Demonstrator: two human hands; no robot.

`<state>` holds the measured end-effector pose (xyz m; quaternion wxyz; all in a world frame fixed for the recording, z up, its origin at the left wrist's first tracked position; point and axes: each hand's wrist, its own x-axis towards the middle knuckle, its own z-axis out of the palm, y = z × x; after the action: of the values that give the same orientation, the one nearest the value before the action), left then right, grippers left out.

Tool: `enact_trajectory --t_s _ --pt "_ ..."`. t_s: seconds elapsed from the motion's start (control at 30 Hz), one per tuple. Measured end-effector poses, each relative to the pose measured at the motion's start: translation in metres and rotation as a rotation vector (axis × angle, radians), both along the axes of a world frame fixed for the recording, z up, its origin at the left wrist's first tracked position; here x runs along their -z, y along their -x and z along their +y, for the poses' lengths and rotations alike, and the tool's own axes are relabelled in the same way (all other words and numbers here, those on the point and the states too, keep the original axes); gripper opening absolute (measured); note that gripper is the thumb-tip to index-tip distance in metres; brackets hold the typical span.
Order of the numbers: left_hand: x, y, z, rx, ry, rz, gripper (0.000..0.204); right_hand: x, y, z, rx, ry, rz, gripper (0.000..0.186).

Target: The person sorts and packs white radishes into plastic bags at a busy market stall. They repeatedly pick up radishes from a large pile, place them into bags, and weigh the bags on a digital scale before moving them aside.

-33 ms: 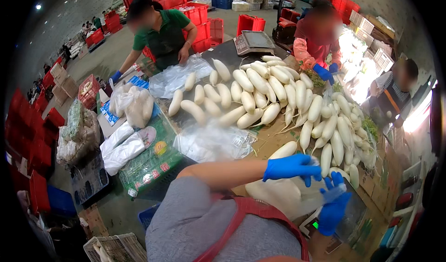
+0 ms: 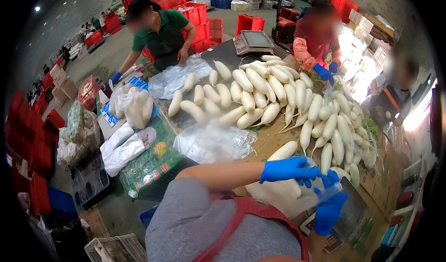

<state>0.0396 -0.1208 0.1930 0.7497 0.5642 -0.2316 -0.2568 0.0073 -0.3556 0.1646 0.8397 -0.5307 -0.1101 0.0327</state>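
Observation:
Both my hands wear blue gloves and are close together at the front of the table. My left hand (image 2: 289, 170) is closed on the gathered neck of a clear plastic bag (image 2: 297, 205). Large white daikon radishes (image 2: 272, 189) fill the bag, which lies against my apron. Right beside it, my right hand (image 2: 331, 206) has its fingers curled round a loose, see-through strip of the plastic. Under that hand is a weighing scale (image 2: 355, 213) with a dark plate, partly hidden. One bare daikon (image 2: 282, 151) lies just beyond my left hand.
A big daikon heap (image 2: 265, 83) covers the table's middle and right. White bag rolls (image 2: 123, 148) lie on a green package (image 2: 148, 166) at left. Another scale (image 2: 254, 41) stands at the far edge. Three people stand round the table; a crate (image 2: 116, 248) is at lower left.
My right hand has moved slightly left, nearer my left hand, and its fingers have curled in on the plastic. My left hand has shifted a little left. The person at far right has moved.

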Motion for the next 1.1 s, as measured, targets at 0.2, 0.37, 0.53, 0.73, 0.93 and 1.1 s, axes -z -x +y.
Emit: enact_trajectory --t_s 0.2,0.37,0.53,0.73,0.93,1.1 --pt "-0.006 -0.002 0.009 0.107 0.002 0.124 0.045 -0.002 -0.023 0.048 -0.201 0.246 0.037 0.075" --pt "-0.001 -0.016 0.013 0.161 -0.181 -0.022 0.045 0.012 -0.046 0.04 -0.324 0.119 0.214 0.058" --pt "0.016 -0.041 0.045 0.051 -0.761 -0.86 0.045 0.034 -0.033 0.038 -0.249 0.433 0.26 0.028" --pt "0.178 -0.065 0.075 -0.557 -1.147 -0.89 0.022 0.165 0.017 -0.028 -0.303 0.714 -0.255 0.01" --pt "0.206 -0.072 0.06 -0.759 -0.934 -0.543 0.022 0.105 0.026 -0.01 -0.173 0.814 -0.504 0.007" --pt "0.187 -0.065 0.035 -0.726 -0.301 0.245 0.02 0.093 0.017 0.008 -0.507 0.562 0.124 0.013"
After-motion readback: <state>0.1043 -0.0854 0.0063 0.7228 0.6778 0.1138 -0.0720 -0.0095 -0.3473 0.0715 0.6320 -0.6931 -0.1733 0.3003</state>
